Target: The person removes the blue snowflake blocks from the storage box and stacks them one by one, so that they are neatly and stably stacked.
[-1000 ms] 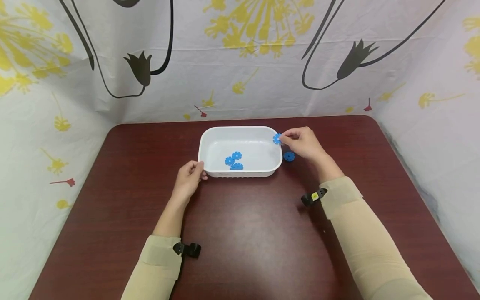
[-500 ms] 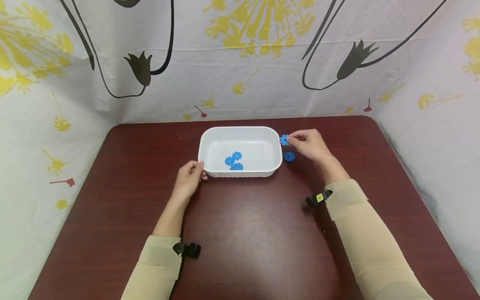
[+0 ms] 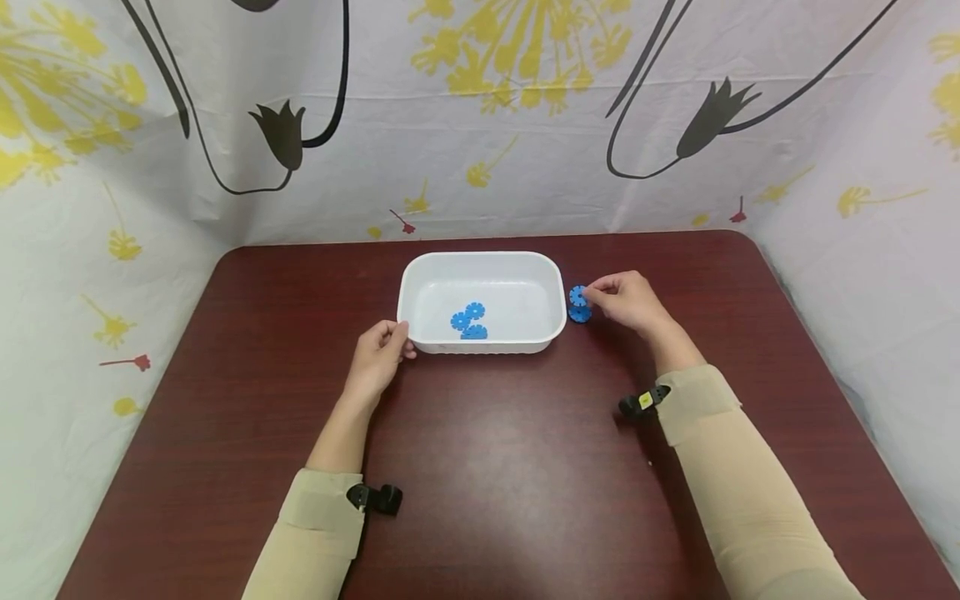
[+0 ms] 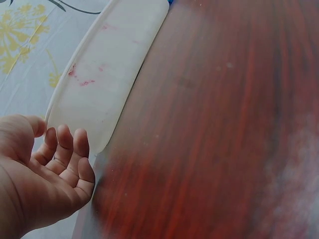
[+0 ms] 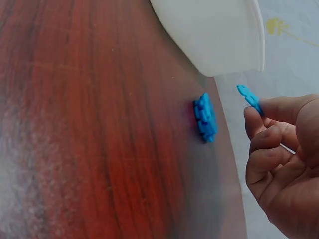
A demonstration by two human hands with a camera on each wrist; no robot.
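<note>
Between the thumb and fingertip of my right hand [image 3: 626, 300] is a blue notched disc [image 5: 249, 98], held over the table. Just below it in the head view lie blue discs [image 5: 204, 118] that look stacked on the wood; they are apart from the held one in the right wrist view. My left hand [image 3: 377, 354] pinches the near left corner of a white plastic basin [image 3: 480, 347], its thumb on the rim and the other fingers loosely curled outside. Several blue notched discs [image 3: 474, 311] lie inside the basin toward its near wall, some overlapping.
A dark red-brown table [image 3: 495, 450] carries everything. Behind its far edge hangs a white patterned cloth [image 3: 480, 192]. Each sleeve has a black strap device, the left device [image 3: 375, 498] close above the table.
My right hand has carried its blue disc from the basin's right rim rightward and nearer, to above the discs on the table. The left hand and basin stay put.
</note>
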